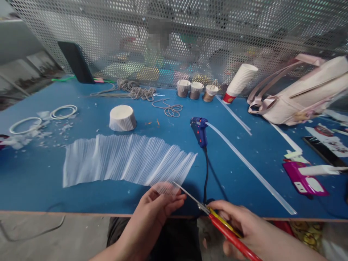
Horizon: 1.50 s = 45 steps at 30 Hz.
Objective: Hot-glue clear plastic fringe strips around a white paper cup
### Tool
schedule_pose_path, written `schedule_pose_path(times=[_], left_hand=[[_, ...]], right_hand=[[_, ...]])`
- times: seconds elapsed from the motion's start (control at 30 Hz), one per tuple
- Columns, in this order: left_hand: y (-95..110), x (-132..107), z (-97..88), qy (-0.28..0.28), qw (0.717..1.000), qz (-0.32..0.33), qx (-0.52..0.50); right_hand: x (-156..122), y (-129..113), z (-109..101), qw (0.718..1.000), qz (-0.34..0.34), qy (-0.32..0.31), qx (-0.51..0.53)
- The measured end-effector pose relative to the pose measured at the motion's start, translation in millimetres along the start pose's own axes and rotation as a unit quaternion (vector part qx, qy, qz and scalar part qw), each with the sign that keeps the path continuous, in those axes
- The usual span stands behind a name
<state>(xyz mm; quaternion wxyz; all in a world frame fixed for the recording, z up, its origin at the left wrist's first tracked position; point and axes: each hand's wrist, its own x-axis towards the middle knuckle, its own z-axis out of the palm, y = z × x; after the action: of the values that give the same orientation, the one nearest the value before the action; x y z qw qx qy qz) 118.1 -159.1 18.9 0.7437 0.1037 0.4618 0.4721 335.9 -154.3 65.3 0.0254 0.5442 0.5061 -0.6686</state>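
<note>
A strip of sheer white pleated fabric lies fanned out on the blue table. My left hand pinches its lower right edge between thumb and fingers, and the fingertips show through the cloth. In my right hand are scissors with red and yellow handles. Their thin blades point up and left, with the tip at the fabric's edge beside my left fingers. I cannot tell whether the blades are parted. Behind the fabric stands a round white piece with a pleated side.
A blue glue gun with a long clear glue stick lies right of the fabric, its cord running to the front edge. Farther back are grey cord, small cups, stacked paper cups and a pink bag. White rings lie left.
</note>
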Motion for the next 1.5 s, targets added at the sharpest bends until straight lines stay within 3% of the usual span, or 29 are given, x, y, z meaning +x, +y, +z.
schedule_pose_path(times=[0.17, 0.37, 0.57, 0.73, 1.07, 1.33, 1.5], left_hand=[[2.7, 0.5, 2.6, -0.007, 1.0, -0.018, 0.006], [2.7, 2.3, 5.7, -0.062, 0.997, -0.042, 0.038], [0.9, 5.5, 2.4, -0.054, 0.996, -0.028, 0.062], [-0.5, 4.4, 1.4, -0.046, 0.995, -0.018, 0.088], [-4.5, 4.5, 0.8, 0.003, 0.996, 0.001, 0.092], [-8.0, 5.2, -3.4, 0.018, 0.985, 0.061, 0.163], [-6.9, 5.1, -3.4, 0.024, 0.974, 0.095, 0.202]], right_hand=[[-0.9, -3.3, 1.9, 0.997, 0.003, 0.045, -0.055], [-2.1, 2.5, 2.9, 0.991, -0.012, 0.09, -0.102], [-2.3, 6.1, 6.0, 0.986, -0.017, 0.115, -0.122], [-8.4, 9.3, 4.2, 0.989, -0.011, 0.105, -0.103], [-7.6, 29.0, -8.4, 0.997, -0.039, 0.047, 0.036], [-18.3, 8.1, -15.8, 0.997, -0.074, -0.005, 0.027], [-18.4, 7.3, -16.5, 0.996, -0.079, -0.024, 0.043]])
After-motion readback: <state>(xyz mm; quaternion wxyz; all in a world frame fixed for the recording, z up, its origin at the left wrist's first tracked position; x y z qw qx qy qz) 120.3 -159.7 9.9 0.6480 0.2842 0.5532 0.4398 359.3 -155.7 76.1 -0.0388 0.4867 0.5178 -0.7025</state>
